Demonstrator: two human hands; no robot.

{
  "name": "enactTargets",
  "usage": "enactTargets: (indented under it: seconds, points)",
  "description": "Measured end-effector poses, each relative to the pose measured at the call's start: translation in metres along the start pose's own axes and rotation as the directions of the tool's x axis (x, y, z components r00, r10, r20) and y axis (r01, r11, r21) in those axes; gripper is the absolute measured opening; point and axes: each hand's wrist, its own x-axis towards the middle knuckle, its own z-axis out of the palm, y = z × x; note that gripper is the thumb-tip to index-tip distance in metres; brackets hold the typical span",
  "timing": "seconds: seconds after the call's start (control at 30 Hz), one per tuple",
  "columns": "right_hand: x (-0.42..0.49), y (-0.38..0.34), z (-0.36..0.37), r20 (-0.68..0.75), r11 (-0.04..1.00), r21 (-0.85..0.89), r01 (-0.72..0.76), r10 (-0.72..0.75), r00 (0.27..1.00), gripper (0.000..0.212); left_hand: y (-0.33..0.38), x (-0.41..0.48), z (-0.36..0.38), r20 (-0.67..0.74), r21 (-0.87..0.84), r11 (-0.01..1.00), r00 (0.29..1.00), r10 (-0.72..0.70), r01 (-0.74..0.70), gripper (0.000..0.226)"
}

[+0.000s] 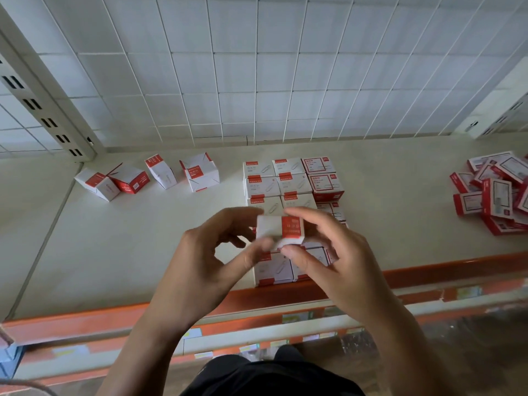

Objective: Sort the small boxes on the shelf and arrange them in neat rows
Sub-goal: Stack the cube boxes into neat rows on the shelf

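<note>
A small white and red box [278,228] hangs above the shelf, held by both hands. My left hand [211,252] pinches its left side between thumb and fingers. My right hand [325,247] grips its right side, thumb under the near edge. Below and behind it, white-and-red boxes stand in neat rows [281,181] running from the back toward the front lip. Several loose white boxes [154,175] lie scattered at the back left. A heap of red boxes [497,192] lies at the far right.
The cream shelf [128,238] has an orange front lip [428,274] and a white wire-grid back [257,67]. A slotted upright [48,110] stands at the left. Lower shelves with price labels [294,317] show below.
</note>
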Motion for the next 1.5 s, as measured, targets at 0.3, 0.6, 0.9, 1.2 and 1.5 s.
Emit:
enactTargets:
  seconds: [0.3,0.6,0.9,1.2,1.5]
  points:
    - [-0.009,-0.007,-0.007,0.083,0.973,0.147,-0.180,0.169,0.982,0.056,-0.004,-0.001,0.007,0.014,0.244,0.959,0.989,0.144,-0.143,0.051]
    - [-0.010,0.000,-0.006,-0.040,0.980,-0.135,0.146,-0.153,0.987,0.048,-0.002,-0.003,0.010,0.017,0.271,0.952,0.990,0.141,-0.140,0.051]
    - [-0.016,-0.007,-0.009,0.088,0.965,0.189,-0.181,0.167,0.982,0.041,-0.001,-0.003,0.008,-0.006,-0.025,0.999,0.999,0.040,-0.040,0.041]
    - [-0.015,-0.016,-0.006,0.022,0.949,0.225,-0.223,0.223,0.974,0.046,-0.005,0.000,0.019,0.067,0.103,0.979,0.984,0.168,-0.174,0.048]
    - [-0.013,-0.001,-0.013,0.001,0.959,-0.268,0.090,-0.093,0.996,0.040,-0.007,-0.005,0.023,0.067,0.122,0.987,0.993,0.101,-0.108,0.054]
